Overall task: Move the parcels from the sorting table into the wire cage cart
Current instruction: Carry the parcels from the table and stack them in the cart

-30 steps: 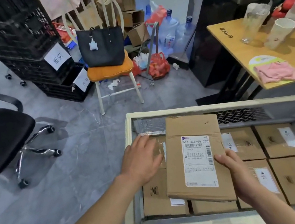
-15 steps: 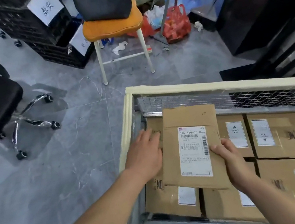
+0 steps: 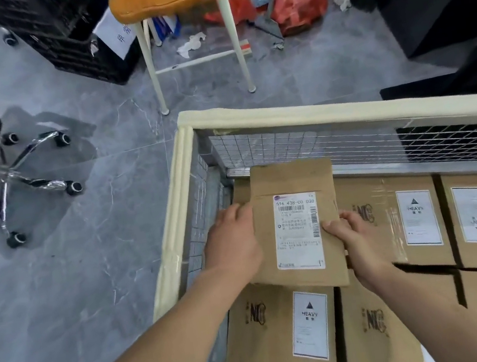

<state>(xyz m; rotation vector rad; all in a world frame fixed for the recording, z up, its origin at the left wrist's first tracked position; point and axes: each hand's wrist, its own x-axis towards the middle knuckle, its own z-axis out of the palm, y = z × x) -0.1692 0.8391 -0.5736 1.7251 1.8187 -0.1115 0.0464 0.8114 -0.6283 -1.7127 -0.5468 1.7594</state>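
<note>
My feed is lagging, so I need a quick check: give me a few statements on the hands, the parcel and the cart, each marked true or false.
1. Both hands, left hand and right hand, hold the flat brown cardboard parcel. True.
2. The parcel's white label faces down. False: it faces up.
3. The parcel is over the cream-padded wire cage cart. True.
4. The cart holds no boxes. False: brown cartons with HEAVY labels fill its floor.

Flat brown labelled parcel (image 3: 298,227) — inside wire cage cart (image 3: 283,119), atop boxes (image 3: 281,331)
</note>
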